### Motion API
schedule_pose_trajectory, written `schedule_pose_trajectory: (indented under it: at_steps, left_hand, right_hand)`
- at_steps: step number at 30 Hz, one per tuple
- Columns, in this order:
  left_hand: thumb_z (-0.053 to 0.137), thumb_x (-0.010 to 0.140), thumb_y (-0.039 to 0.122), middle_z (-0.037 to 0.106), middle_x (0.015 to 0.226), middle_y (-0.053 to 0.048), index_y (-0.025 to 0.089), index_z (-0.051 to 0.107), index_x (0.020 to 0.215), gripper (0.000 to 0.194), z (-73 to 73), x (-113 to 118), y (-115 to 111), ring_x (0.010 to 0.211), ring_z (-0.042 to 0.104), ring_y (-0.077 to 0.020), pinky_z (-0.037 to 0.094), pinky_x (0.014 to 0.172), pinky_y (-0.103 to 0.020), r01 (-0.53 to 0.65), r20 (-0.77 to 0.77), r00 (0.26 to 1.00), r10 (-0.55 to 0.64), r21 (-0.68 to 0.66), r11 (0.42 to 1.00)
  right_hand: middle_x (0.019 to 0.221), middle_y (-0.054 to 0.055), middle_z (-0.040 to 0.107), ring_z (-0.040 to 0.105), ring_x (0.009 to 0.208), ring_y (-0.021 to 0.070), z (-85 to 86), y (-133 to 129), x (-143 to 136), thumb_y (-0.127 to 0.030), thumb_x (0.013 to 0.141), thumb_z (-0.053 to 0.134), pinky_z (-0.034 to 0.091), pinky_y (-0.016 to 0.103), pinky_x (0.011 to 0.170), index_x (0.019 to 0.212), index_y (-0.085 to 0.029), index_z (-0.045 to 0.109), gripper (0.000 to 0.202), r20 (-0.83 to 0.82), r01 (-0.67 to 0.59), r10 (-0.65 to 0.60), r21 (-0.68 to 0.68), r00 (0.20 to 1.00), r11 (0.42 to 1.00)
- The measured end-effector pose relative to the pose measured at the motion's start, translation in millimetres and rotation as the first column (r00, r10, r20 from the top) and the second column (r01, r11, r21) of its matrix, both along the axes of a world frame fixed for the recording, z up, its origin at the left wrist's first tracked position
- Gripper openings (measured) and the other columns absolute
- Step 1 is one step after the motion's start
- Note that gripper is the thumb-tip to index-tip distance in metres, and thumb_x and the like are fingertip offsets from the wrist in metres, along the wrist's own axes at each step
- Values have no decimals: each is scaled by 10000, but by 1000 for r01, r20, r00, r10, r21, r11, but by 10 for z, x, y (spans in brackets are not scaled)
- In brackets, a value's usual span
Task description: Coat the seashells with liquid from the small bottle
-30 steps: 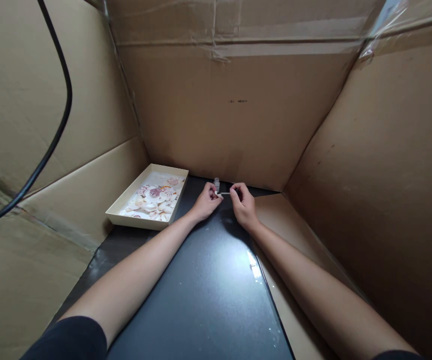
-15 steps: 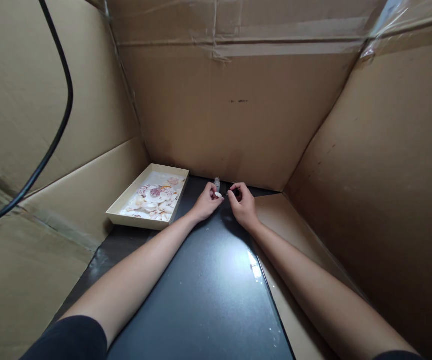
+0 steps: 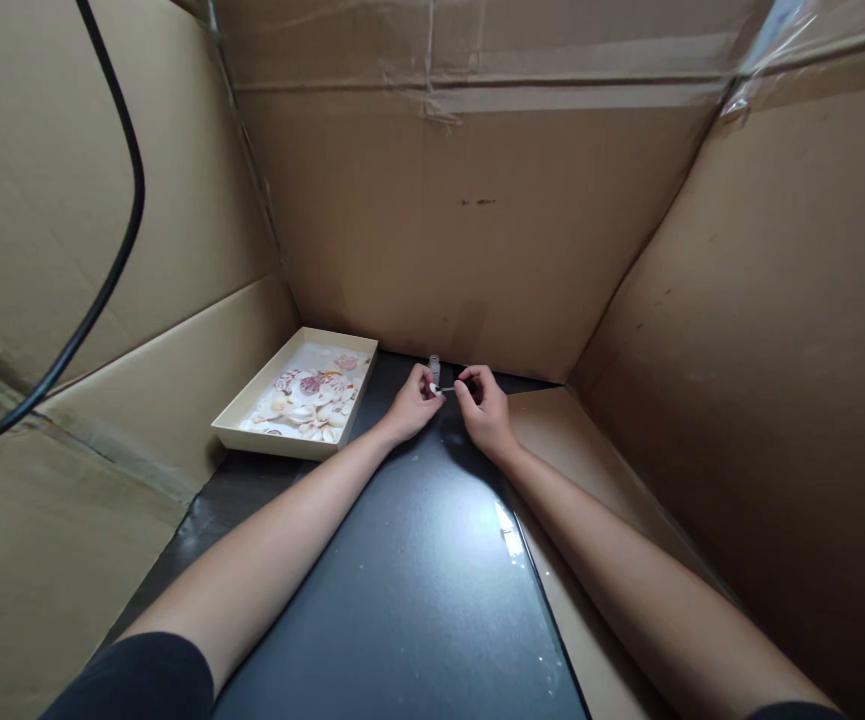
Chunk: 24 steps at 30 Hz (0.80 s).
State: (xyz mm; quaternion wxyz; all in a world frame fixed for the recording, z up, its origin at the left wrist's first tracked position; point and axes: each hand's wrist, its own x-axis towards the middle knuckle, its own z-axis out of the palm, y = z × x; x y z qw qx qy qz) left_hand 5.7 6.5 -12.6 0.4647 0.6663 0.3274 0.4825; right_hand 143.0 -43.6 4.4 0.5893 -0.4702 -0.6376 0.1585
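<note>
My left hand: fingers closed in a pinch on a small white piece. My right hand: fingers curled, thumb and fingertip pinching a thin dark stick, its left end at the white piece. Small clear bottle upright on the dark table, just beyond my left fingertips. Shallow tray to the left, shells showing inside.
</note>
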Motion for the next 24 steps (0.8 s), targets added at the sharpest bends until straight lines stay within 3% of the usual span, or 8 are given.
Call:
schedule_pose_trajectory:
  at_steps: [6,19,24]
  left_hand:
    - [553,688,95,425,735,60,196,351,818,261,-1,-1,2,649,428,-66,350,623,-189,6,-1,1000,-6,12,1000]
    - [557,724,94,445,709,55,178,431,865,208,23,-5,-16,638,443,-69,353,611,-184,1,-29,1000,-1,3,1000]
    - [568,722,96,450,703,56,178,437,863,209,6,2,-1,638,448,-70,352,609,-183,-18,-29,999,18,2,1000]
  right_hand:
    - [747,-19,514,475,645,126,0,-3,0,-325,879,473,374,244,612,890,-205,511,127,-17,-31,32,3,999,999]
    - [837,20,553,506,737,148,-13,28,17,-296,877,476,396,258,659,877,-199,531,112,49,52,-55,77,997,996]
    - [804,6,547,491,677,137,-1,17,4,-305,872,487,390,254,625,871,-202,526,111,33,8,-9,44,999,999]
